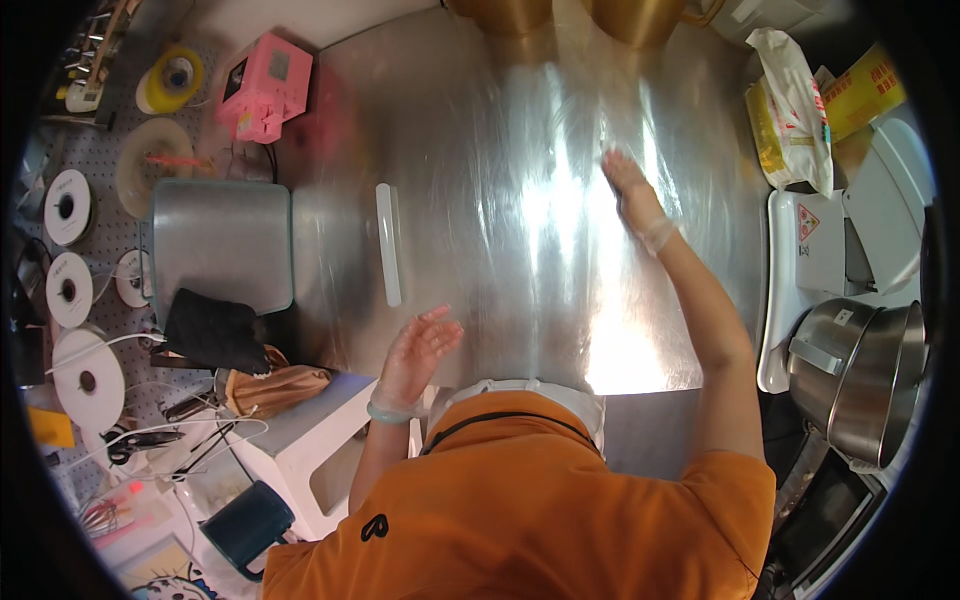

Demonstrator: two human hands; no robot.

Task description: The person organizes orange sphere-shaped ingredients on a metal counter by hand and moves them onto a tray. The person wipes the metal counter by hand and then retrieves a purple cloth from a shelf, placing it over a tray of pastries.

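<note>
A shiny stainless steel table [450,200] spreads out before me. On its right half my right hand [632,190] lies with the fingers stretched out, close to or on the metal; nothing shows in it. Clear thin plastic, like a disposable glove, wrinkles at that wrist. Near the table's front edge, my left hand [422,352] is raised, palm turned up, its fingers loosely bent and apart around nothing. A pale green bangle [392,411] circles the left wrist. Beyond the left hand, a long narrow white strip [389,245] lies on the table, untouched.
At the back left stands a pink boxy device [268,85]. A clear-rimmed rectangular tray [222,240] and a black cloth [212,328] sit at left, beside ribbon spools [84,380]. Along the right are a white bag [795,110] and steel pots [870,375]. Brass-coloured vessels [635,20] stand behind.
</note>
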